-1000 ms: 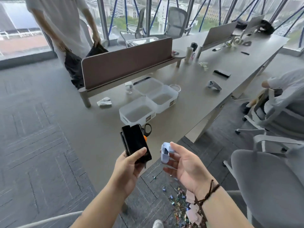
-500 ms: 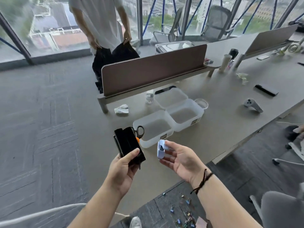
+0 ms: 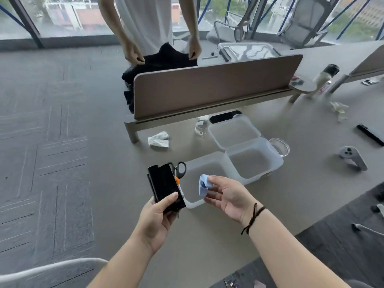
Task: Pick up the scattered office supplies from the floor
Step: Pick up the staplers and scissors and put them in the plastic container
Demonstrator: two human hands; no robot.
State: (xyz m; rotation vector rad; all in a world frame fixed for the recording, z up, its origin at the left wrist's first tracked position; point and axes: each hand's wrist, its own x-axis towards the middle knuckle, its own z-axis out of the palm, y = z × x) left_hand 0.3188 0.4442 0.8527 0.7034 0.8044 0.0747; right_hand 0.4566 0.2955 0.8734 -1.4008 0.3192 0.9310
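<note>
My left hand (image 3: 158,217) grips a flat black object (image 3: 165,185) together with scissors (image 3: 179,170) whose black handles and orange pivot stick out behind it. My right hand (image 3: 226,196) pinches a small light-blue plastic item (image 3: 204,185) between thumb and fingers. Both hands hover over the near end of the grey table (image 3: 207,235), just in front of the nearest translucent plastic bin (image 3: 195,202). A few small scattered supplies (image 3: 234,282) show on the dark carpet at the bottom edge.
Two more translucent bins (image 3: 276,161) (image 3: 234,132) sit behind the near one, with a clear round lid (image 3: 279,146), crumpled paper (image 3: 159,139), a grey controller (image 3: 353,157) and a brown divider panel (image 3: 207,90). A person in a white shirt (image 3: 145,21) holds black cloth beyond it.
The view has swung up and left from the floor to the table. Both hands, still holding their items, have come closer to the nearest bin.
</note>
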